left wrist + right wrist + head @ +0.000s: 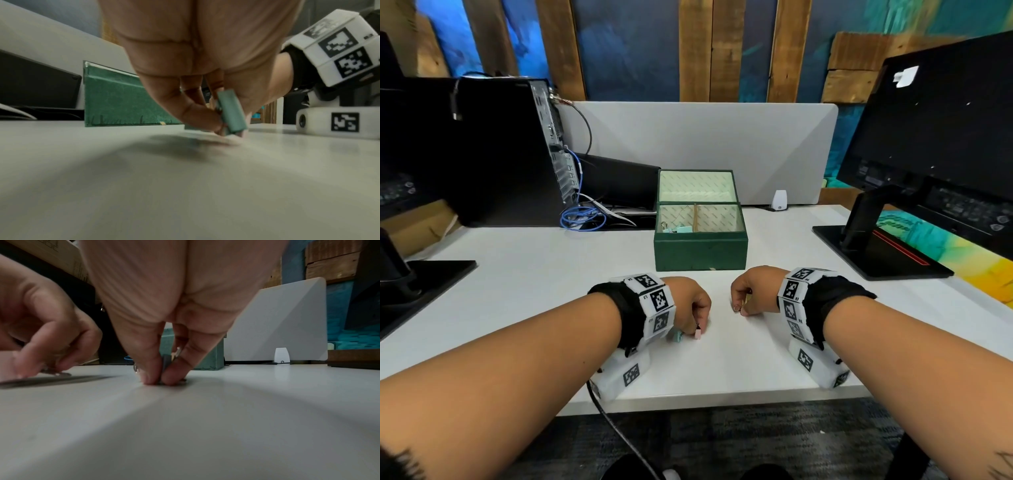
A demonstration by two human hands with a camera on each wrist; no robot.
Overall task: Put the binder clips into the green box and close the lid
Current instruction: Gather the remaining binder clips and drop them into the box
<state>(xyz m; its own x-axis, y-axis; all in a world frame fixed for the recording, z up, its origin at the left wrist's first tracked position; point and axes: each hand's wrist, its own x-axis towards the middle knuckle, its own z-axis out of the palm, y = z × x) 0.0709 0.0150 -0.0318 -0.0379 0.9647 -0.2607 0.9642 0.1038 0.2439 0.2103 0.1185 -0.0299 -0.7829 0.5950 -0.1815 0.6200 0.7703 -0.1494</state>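
White surface (722,359): your left hand (688,305) and right hand (753,291) each pinch binder clips; green box (700,250) lies straight ahead of both grips, lid open.

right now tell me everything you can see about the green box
The green box is dark green and rectangular, seemingly wooden, with scuffed lower edges. Its lid stands open at the back, lined with pale patterned paper. A thin divider splits the interior into two compartments; binder clips lie in the left one. It sits on the white desk, beyond both hands, touched by neither.
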